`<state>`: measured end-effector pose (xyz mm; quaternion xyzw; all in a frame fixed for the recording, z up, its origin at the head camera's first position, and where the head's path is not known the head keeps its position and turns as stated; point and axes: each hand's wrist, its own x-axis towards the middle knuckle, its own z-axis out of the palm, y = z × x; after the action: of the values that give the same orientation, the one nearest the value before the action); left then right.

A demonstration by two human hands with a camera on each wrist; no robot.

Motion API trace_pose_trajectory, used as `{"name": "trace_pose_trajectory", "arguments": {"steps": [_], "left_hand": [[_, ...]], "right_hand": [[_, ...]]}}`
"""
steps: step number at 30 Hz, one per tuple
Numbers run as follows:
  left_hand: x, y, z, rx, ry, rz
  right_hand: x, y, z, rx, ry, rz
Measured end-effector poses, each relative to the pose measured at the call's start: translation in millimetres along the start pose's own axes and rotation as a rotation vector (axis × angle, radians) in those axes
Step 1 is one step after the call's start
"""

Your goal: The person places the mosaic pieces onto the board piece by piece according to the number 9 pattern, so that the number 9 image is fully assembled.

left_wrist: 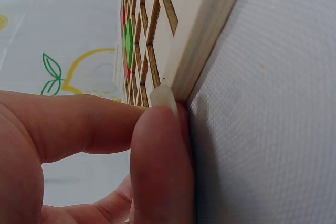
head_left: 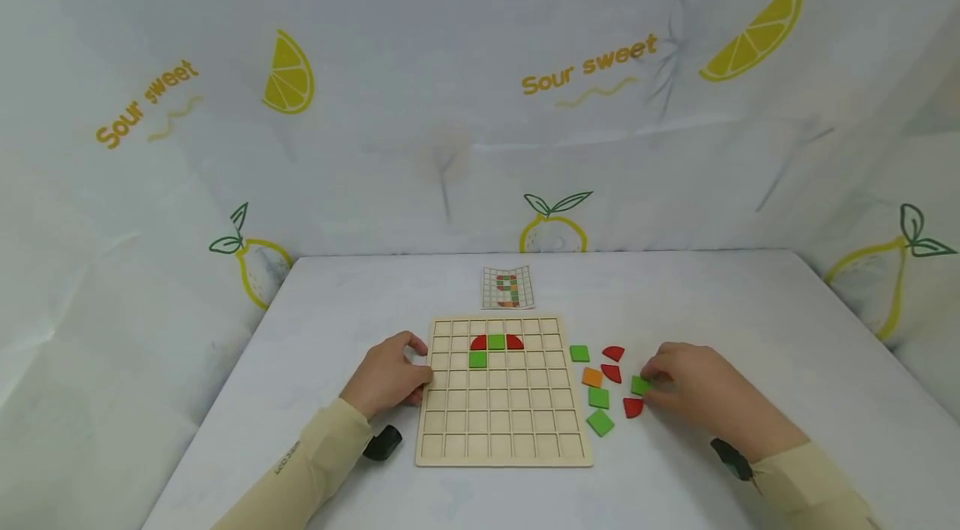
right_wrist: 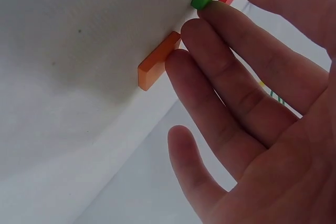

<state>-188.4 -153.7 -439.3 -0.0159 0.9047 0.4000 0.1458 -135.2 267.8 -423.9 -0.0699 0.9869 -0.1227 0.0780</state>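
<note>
A pale wooden grid board [head_left: 504,413] lies on the table. Red quarter-circle tiles and green squares sit in several cells near its far edge. My left hand [head_left: 388,376] holds the board's left edge, fingertips meeting its side in the left wrist view. Right of the board, my right hand [head_left: 693,388] pinches a green square tile [head_left: 640,386] between thumb and index finger. In the right wrist view, an orange tile [right_wrist: 159,61] lies by the other fingers, which are spread fairly straight; the hand hides it in the head view.
Between board and right hand lie loose green squares [head_left: 598,398], an orange square [head_left: 592,377] and red quarter-circles [head_left: 633,407]. Behind the board rests a pattern card [head_left: 507,288] with a coloured grid figure. A printed lemon cloth [head_left: 375,163] hangs beyond the white table [head_left: 360,297].
</note>
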Motion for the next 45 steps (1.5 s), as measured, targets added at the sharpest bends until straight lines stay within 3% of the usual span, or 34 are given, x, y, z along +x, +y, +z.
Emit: {"name": "trace_pose_trajectory", "arguments": {"steps": [9, 17, 29, 45], "left_hand": [[-2.3, 0.5, -1.7, -0.019, 0.002, -0.005], [-1.7, 2.0, -3.1, -0.016, 0.002, -0.003], [-2.5, 0.6, -6.1, -0.012, 0.012, 0.007], [-0.2, 2.4, -1.4, -0.017, -0.006, 0.008]], "right_hand": [[3.0, -2, 3, -0.027, 0.032, -0.03], [7.5, -3, 1, -0.023, 0.008, 0.004], [11.3, -7, -1, -0.022, 0.02, -0.014], [33.2, -29, -10, -0.005, 0.071, -0.158]]}}
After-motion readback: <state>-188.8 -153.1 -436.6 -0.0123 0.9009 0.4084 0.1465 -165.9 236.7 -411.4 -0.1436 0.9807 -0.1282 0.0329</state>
